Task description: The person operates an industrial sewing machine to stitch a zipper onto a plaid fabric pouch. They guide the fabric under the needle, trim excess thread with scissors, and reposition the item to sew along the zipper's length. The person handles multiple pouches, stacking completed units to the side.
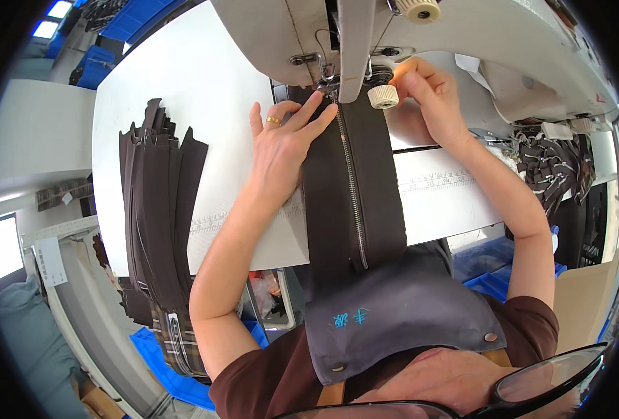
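Note:
A dark brown fabric piece (pixel 382 195) with a metal zipper (pixel 352 202) down its middle lies under the needle area of a sewing machine (pixel 355 56). Its near end hangs over the table's front edge against my apron. My left hand (pixel 281 146), wearing a ring, rests with fingers spread on the left side of the fabric, fingertips beside the presser foot (pixel 330 91). To the right of the needle area, my right hand (pixel 431 98) is raised by the machine's white knob (pixel 383 96). Its thumb and fingertips are pinched together; what they hold, if anything, is too small to make out.
Left on the white table (pixel 236 91) lies a stack of dark brown strips (pixel 157 195), with a plaid zippered piece (pixel 177 342) hanging below. A bundle of dark zipper pieces (pixel 554 164) sits at the right. Blue bins (pixel 163 363) stand below the table.

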{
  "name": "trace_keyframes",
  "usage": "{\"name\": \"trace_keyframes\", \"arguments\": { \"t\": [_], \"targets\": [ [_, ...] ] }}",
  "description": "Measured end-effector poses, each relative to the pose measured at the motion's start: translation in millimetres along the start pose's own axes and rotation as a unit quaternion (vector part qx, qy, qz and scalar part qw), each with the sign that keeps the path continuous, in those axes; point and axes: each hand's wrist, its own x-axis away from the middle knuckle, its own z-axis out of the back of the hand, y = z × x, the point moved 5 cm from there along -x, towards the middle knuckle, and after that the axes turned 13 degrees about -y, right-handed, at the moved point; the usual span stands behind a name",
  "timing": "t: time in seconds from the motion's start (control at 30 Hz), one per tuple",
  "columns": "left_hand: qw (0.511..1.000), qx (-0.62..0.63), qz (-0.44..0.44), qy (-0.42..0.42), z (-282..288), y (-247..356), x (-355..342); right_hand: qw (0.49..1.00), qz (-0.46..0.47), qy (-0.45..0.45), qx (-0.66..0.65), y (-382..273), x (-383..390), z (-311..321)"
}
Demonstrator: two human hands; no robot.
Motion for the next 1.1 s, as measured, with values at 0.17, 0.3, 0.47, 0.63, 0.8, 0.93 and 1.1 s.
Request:
{"name": "trace_keyframes", "arguments": {
  "t": [0.17,0.3,0.47,0.63,0.8,0.93,1.1],
  "targets": [
    [1.000,0.000,0.001,0.003,-1.4,-0.5,0.3,0.996,0.073,0.004,0.053,-4.6,-10.6,11.8],
    [1.000,-0.009,-0.001,0.006,-2.4,-2.2,0.8,0.994,0.074,0.025,0.073,-3.3,-11.0,13.7],
    [1.000,-0.014,-0.006,0.009,-3.4,-0.7,4.1,0.991,0.119,0.021,0.053,-3.4,-11.5,13.0],
    [1.000,-0.020,-0.010,0.011,-4.2,-1.8,4.0,0.993,0.082,0.010,0.090,6.3,-9.6,24.1],
    [1.000,-0.023,-0.010,0.009,-5.1,-1.1,5.4,0.985,0.045,0.052,0.156,13.7,-9.3,33.4],
    [1.000,-0.023,-0.009,0.009,-4.9,-0.8,6.4,0.989,0.059,0.031,0.129,7.0,-4.7,24.8],
    [1.000,-0.022,-0.005,0.006,-5.8,-0.1,6.2,0.751,0.126,-0.021,0.647,-17.2,1.2,-9.4]
  ]
}}
